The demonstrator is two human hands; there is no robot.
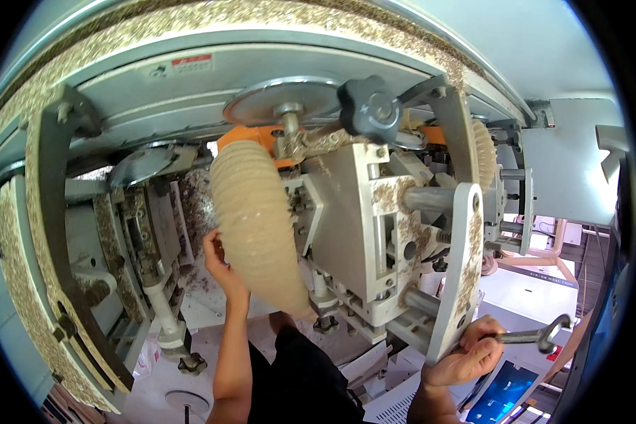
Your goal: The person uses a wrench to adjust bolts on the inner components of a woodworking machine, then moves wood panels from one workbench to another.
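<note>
Workshop, industrial sort. Evidence: large metal machine, rails and brackets caked with brown chips; ribbed duct hose; metal disc; black star knob; wrench.

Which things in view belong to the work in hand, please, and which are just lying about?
Seemingly part of the work:
- wrench, held in the right hand
- ribbed hose, beside the left hand
- grey machine, around both

Seemingly just about:
- blue screen
- white cabinet
- brown dust on the machine
</note>
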